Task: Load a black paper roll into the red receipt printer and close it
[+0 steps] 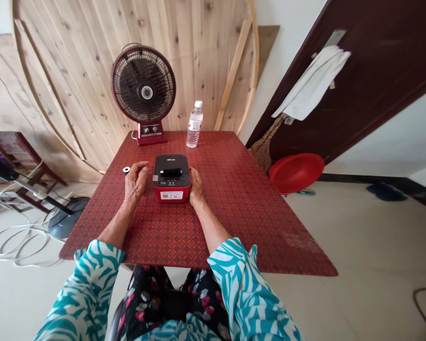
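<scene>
A box-shaped device [171, 194] with red sides and a black top stands on the table in front of me. A white label is stuck on its near side. On its top lies a small black stick-like item [171, 173] with a pale end. My right hand [196, 187] rests along the device's right side, fingers stretched forward, partly hidden. To the left, my left hand [137, 182] lies on the table, fingers loosely bent, a small gap from the device. Just beyond it is a small white-and-black round item [126, 170], partly covered by the hand.
The red patterned table [234, 222] carries a fan [144, 90] and a water bottle [194, 124] at its back. A red basin [296, 173] stands right, by the door with a white towel [312, 85]. Loose cable [19, 241] and a chair [19, 161] are left.
</scene>
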The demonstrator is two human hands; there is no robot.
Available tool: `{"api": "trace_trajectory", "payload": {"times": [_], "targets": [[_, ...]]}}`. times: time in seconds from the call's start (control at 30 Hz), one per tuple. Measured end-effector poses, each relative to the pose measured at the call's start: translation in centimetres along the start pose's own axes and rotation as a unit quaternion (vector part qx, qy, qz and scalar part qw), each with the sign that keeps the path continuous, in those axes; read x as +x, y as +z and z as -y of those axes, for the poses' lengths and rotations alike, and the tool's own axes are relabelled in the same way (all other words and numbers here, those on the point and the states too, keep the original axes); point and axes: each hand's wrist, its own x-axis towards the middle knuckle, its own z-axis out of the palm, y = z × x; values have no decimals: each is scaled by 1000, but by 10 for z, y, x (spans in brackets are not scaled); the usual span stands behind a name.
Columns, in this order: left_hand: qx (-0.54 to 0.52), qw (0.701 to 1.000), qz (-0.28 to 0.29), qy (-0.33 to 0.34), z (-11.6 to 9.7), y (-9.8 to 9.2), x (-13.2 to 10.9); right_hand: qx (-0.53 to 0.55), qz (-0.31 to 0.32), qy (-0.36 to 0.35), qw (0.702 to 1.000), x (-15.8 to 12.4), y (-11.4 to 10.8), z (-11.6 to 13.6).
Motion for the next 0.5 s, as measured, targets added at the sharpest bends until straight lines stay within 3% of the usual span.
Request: {"api": "trace_trajectory", "payload": {"times": [0.07, 0.17, 0.27, 0.5], "targets": [[-44, 996, 37, -74, -5, -3, 3, -13, 0, -8, 1000, -1, -1, 1], [-70, 980, 119, -141, -10, -6, 5, -15, 2, -11, 1000, 1, -3, 1], [-101, 960, 164, -203, -13, -6, 5, -4, 1, -7, 1000, 3, -3, -4], [-248, 900, 178, -310, -12, -2, 5, 6, -1, 1, 1000, 4, -2, -5]]}}
